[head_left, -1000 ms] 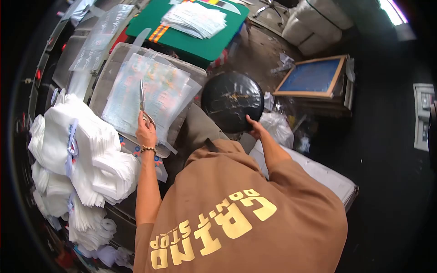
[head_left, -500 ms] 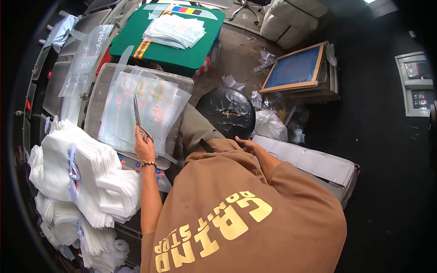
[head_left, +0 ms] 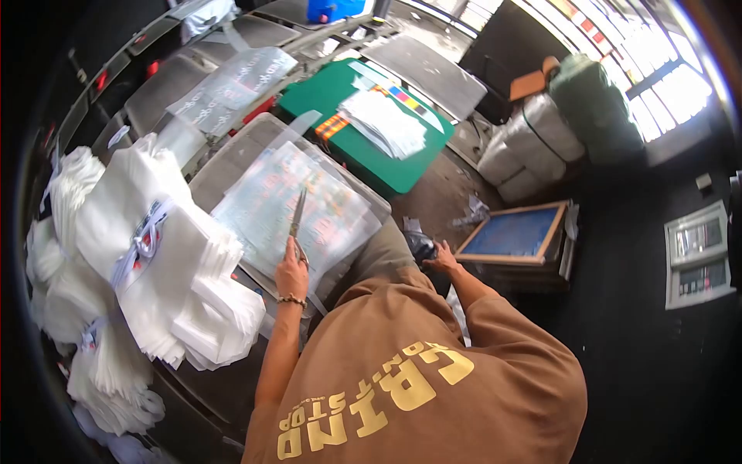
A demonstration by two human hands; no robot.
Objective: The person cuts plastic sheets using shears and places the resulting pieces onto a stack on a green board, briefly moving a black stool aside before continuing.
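Observation:
My left hand (head_left: 292,272) is closed round the handles of a pair of scissors (head_left: 297,213), whose blades point away from me. Beneath the blades lies a stack of thin translucent printed plastic sheets (head_left: 259,193) on a grey board (head_left: 210,179). My right hand (head_left: 442,259) is off to the right with its fingers apart, holding nothing I can see. It is beside a shiny black surface (head_left: 419,246), mostly hidden, and near a wood-framed blue screen (head_left: 514,234).
Bundles of white plastic bags (head_left: 166,255), tied with strips, are piled at left. A green board (head_left: 332,97) beyond carries more printed sheets (head_left: 382,124). Another printed sheet (head_left: 232,89) lies on grey boards at far left. Large wrapped bales (head_left: 533,147) stand at the back right.
The view has swung, so the boards appear further right and the bales and windows show. My right hand has moved forward from beside my hip. My left hand still holds the scissors over the sheets.

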